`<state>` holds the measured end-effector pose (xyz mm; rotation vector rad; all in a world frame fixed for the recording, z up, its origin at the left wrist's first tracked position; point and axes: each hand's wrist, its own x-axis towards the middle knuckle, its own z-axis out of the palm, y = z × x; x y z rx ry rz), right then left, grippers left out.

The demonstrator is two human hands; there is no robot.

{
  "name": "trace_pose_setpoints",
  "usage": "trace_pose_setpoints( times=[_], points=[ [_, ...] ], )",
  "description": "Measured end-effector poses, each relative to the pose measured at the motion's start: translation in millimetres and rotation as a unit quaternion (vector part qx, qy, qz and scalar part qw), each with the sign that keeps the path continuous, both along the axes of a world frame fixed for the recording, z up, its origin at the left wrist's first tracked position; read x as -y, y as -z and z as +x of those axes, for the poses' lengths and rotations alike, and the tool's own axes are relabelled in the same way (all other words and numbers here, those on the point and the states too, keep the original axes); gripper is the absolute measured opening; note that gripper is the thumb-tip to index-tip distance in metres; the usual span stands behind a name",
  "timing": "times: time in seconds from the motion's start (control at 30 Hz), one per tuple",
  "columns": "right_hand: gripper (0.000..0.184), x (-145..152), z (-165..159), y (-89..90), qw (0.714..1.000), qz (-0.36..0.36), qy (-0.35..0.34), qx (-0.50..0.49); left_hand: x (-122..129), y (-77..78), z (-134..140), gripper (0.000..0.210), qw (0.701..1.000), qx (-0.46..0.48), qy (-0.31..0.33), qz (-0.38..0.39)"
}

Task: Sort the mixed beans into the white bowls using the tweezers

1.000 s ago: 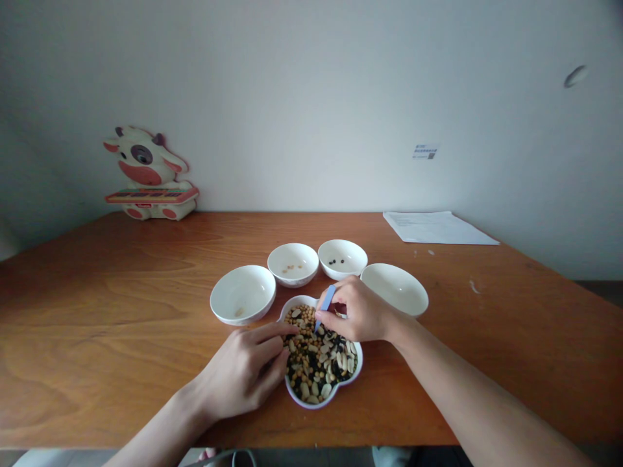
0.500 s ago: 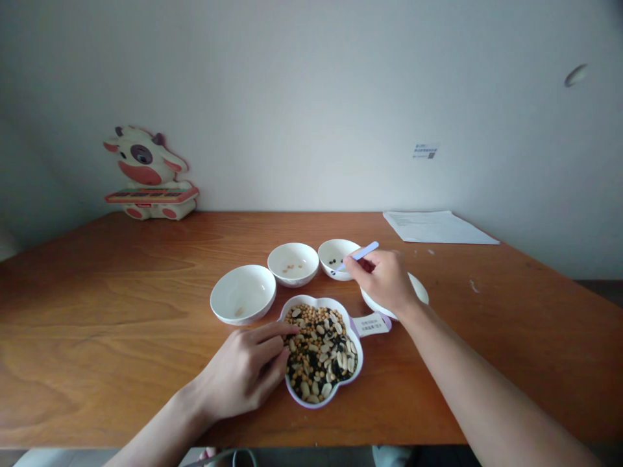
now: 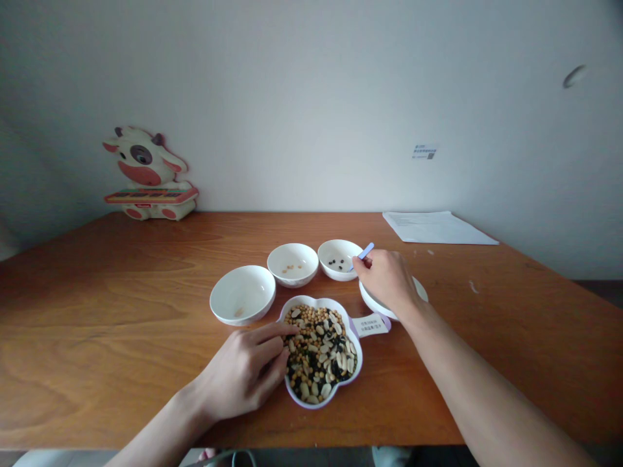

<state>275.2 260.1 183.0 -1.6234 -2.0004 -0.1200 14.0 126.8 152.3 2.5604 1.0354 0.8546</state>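
Note:
My right hand [image 3: 389, 275] pinches lavender tweezers [image 3: 363, 255], their tip reaching inside the right rim of a white bowl [image 3: 325, 269] that holds several black beans [image 3: 337, 263]. Below that hand, and partly hidden by it, is another white bowl [image 3: 421, 293]. My left hand [image 3: 250, 370] is closed on the left rim of a white, flower-shaped dish [image 3: 359, 363], fingertips over its edge. Peanuts, yellow beans and dark beans lie mixed in this dish, whose labelled handle [image 3: 372, 324] points right.
Two more white bowls stand left of the black-bean bowl: the nearer bowl [image 3: 221, 301] and the middle bowl [image 3: 273, 267], each with pale pieces inside. A cow toy with a keyboard [image 3: 146, 175] sits back left. Papers [image 3: 438, 228] lie near the wall at the back right.
My right hand and the tweezers have shifted slightly right within the black-bean bowl, showing more of its beans. My left hand stays on the dish.

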Motion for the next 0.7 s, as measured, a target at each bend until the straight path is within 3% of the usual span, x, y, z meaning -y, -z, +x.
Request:
trace_pose_setpoints(
  times=[0.1,0.17,0.33,0.4,0.5,0.7],
  points=[
    [0.032,1,-1,-1.2,0.999,0.025,-0.025,-0.04,0,0.6,-1,0.023,1.0,-0.004,0.001,-0.007],
    [0.033,6,-3,-4.0,0.992,0.048,-0.077,-0.091,0,1.0,-1,0.022,1.0,-0.006,-0.001,-0.009],
    [0.025,26,-15,-10.5,0.928,0.001,-0.34,-0.151,0,0.0,0,0.024,1.0,-0.015,-0.004,-0.024],
    [0.022,31,-21,-8.7,0.903,-0.031,-0.407,-0.137,0,-1.2,1,0.026,0.999,-0.02,-0.006,-0.031],
    [0.02,32,-25,-2.6,0.891,-0.049,-0.439,-0.107,-1,-3.3,3,0.029,0.999,-0.022,-0.009,-0.04],
    [0.019,30,-25,3.6,0.894,-0.056,-0.44,-0.071,-5,-5.3,4,0.027,0.999,-0.019,-0.002,-0.036]
  ],
)
